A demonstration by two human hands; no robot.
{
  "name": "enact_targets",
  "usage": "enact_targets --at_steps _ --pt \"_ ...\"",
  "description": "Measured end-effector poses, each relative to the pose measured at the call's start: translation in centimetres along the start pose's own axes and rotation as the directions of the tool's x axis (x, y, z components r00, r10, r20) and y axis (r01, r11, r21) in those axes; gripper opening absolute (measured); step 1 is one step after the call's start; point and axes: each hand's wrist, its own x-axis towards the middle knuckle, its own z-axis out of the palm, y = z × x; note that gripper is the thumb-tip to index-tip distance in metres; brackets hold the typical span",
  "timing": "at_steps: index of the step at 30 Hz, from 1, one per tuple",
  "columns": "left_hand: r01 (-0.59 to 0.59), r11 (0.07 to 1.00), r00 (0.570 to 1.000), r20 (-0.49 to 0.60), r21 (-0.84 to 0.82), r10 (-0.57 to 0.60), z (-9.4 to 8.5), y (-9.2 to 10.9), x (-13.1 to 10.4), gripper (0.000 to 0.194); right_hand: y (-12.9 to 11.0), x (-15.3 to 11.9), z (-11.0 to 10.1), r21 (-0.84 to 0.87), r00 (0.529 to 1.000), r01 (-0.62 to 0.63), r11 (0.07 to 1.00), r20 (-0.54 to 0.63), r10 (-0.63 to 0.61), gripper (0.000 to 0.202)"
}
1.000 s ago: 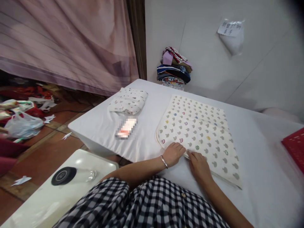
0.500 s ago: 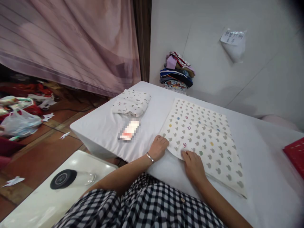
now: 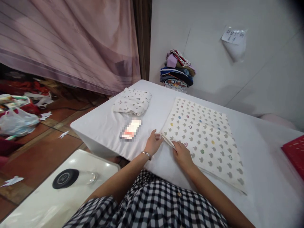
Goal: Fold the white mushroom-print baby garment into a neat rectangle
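Head view: a cream cotton cloth with a grey mushroom-like print (image 3: 204,139) lies folded flat on the white-covered table (image 3: 156,114), toward four o'clock from centre. The right hand (image 3: 183,156) pinches its layered edge at eight o'clock, while the left hand (image 3: 152,144), fingers loosely spread, is at the nine o'clock corner, contact unclear. From the cloth, a pixelated smartphone (image 3: 130,129) lies at nine o'clock, a folded white printed bundle (image 3: 133,102) at ten, and stacked clothes (image 3: 178,70) stand at eleven.
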Motion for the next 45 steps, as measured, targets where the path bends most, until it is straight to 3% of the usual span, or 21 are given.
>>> enact_targets --at_steps 3,6,10,18,21,25,28,32,39,45 --pt "0.321 0.886 0.942 0.210 -0.335 -0.262 0.2 0.5 -0.2 0.047 0.2 0.0 -0.1 0.016 1.000 -0.012 1.000 0.001 0.012 0.038" --pt "0.427 0.783 0.897 0.324 -0.451 -0.302 0.2 1.2 -0.4 0.031 0.0 0.1 -0.5 -0.012 0.999 -0.002 1.000 0.032 0.003 0.039" --pt "0.445 0.735 0.893 0.314 -0.512 -0.323 0.5 1.8 -0.3 0.024 -0.6 0.3 -1.1 -0.097 0.995 0.047 0.994 0.095 -0.038 0.039" --pt "0.399 0.781 0.916 0.234 -0.480 -0.325 0.8 2.2 0.3 0.022 -1.8 0.6 -2.2 -0.162 0.972 0.105 0.981 0.226 -0.067 0.046" --pt "0.368 0.814 0.929 0.207 -0.450 -0.306 0.9 1.9 0.5 0.027 -2.2 0.6 -2.5 -0.081 0.972 0.072 0.994 0.230 -0.052 0.042" --pt "0.326 0.850 0.945 0.158 -0.414 -0.286 1.2 1.6 0.7 0.034 -2.6 1.3 -2.6 0.186 0.990 -0.035 0.982 0.144 0.008 0.042" --pt "0.315 0.859 0.949 0.153 -0.404 -0.276 1.3 1.4 0.7 0.036 -2.6 2.5 -2.0 0.436 0.991 -0.123 0.892 0.097 0.089 0.034" --pt "0.340 0.847 0.940 0.182 -0.408 -0.290 1.2 1.4 0.8 0.039 -2.1 4.2 -0.7 0.672 0.961 -0.271 0.689 0.152 0.230 0.029" --pt "0.342 0.867 0.939 0.162 -0.361 -0.303 1.1 2.0 0.7 0.030 -1.9 4.4 0.3 0.769 0.944 -0.305 0.561 0.169 0.282 0.027" --pt "0.345 0.876 0.938 0.147 -0.337 -0.313 1.2 1.9 0.8 0.019 -2.6 4.1 -0.3 0.807 0.879 -0.428 0.407 0.267 0.395 0.027"
